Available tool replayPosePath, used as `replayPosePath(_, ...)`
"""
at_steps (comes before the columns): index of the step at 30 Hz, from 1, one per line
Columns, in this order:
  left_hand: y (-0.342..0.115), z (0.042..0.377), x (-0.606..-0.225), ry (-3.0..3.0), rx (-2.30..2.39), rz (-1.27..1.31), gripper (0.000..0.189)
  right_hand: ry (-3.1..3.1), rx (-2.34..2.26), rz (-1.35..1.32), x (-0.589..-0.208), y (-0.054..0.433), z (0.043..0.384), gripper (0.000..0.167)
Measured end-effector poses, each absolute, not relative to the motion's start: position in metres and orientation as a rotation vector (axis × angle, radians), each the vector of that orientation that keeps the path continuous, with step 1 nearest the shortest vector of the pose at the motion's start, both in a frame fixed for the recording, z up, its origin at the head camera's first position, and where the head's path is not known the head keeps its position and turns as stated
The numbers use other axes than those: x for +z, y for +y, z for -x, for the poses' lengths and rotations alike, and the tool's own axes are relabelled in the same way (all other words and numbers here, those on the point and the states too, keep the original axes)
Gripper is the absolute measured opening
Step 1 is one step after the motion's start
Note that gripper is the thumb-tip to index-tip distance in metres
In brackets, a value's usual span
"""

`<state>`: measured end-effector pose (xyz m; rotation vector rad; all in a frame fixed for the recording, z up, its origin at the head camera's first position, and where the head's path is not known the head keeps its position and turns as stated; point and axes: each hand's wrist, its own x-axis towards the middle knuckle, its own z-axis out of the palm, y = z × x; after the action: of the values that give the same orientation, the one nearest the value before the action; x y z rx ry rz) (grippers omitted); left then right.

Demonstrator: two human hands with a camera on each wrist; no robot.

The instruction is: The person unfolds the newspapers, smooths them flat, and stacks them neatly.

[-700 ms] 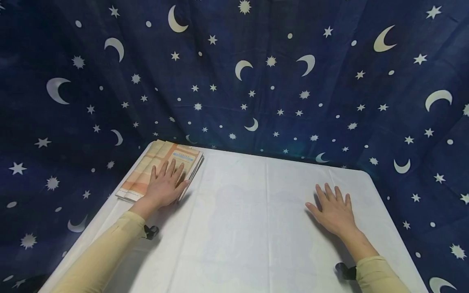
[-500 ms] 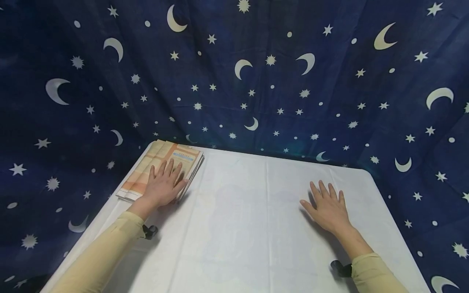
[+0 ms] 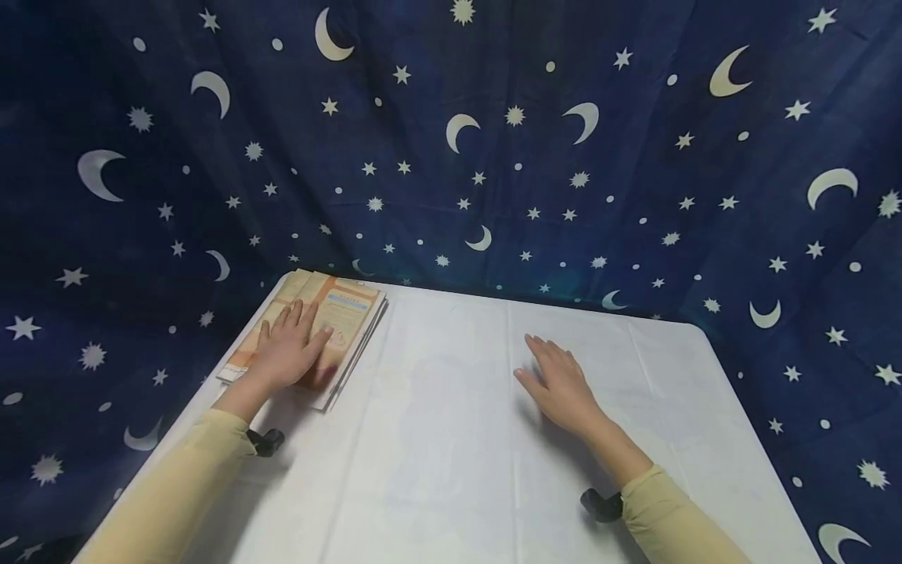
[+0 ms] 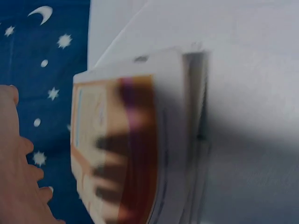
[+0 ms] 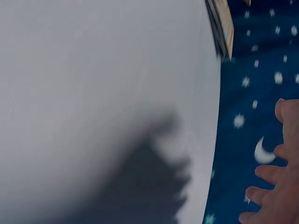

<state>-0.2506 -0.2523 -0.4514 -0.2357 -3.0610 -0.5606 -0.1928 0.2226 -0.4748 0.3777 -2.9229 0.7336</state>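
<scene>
A small stack of books [image 3: 352,329] lies at the far left corner of the white table, the top one in an orange and cream cover with a blue strip. My left hand [image 3: 285,352] is spread over the left part of that cover, fingers straight. In the left wrist view, the hand [image 4: 21,172] shows at the left edge and its shadow falls across the top book [image 4: 112,140]. Over the middle right of the table is my right hand [image 3: 560,388], its fingers straight and close together, holding nothing. Its shadow lies on the cloth in the right wrist view.
A white cloth with fold lines covers the table [image 3: 437,439]. Behind and at both sides hangs a dark blue curtain [image 3: 423,133] with moons and stars. Each wrist wears a black strap mount, such as the right one [image 3: 601,505].
My right hand has moved left toward the table's middle, its fingers coming closer together. My left hand has slid left across the books, uncovering more of the top cover's right side.
</scene>
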Motion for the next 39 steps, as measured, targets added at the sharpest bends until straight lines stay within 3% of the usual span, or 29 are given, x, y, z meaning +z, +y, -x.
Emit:
replayPosePath(21,-0.313,0.261,-0.426,-3.119,-1.116,0.028,0.077,-2.784,2.138,-0.398,-0.464,0.055,0.214,0.057)
replayPosePath(31,-0.328,0.266,-0.432,-3.165,-1.179,-0.107,0.074,-2.521,2.634,-0.077,-0.477,-0.011,0.219,0.063)
replayPosePath(39,-0.331,0.269,-0.433,-3.200,-1.174,-0.169,0.074,-2.235,2.930,0.246,-0.485,-0.035,0.222,0.063)
